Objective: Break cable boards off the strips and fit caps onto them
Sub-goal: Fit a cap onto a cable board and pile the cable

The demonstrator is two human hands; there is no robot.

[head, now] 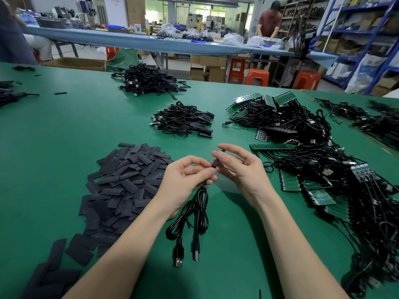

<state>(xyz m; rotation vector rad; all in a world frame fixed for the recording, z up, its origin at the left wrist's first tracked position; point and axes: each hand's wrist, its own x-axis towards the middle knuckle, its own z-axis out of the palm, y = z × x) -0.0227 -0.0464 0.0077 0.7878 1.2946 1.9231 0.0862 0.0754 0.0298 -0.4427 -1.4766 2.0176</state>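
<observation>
Green matting covers the whole workbench [64,130], smooth and dull, and everything black stands out on it. Off to the right sprawls the biggest heap — tangled black cables still joined to flat green board strips [319,147], the strips toothed along one edge. To the left lies a loose drift of matte black caps [121,182], flat little rectangles overlapping like slates. Two smaller piles of finished cables [183,121] sit further back, near the middle of the bench.

Between the caps and the strips, both forearms reach in bare, palms turned partly up. The left hand [185,182] curls its fingers around a thin glossy cable [194,216], which hangs down in loops and ends in two USB plugs [178,256] lying on the mat. The right hand [237,167] pinches a slim black cap [218,158] between thumb and forefinger, its other fingers fanned loosely — the cap is held at the cable's top end, just at the left fingertips, though whether it is seated on the board I cannot tell
</observation>
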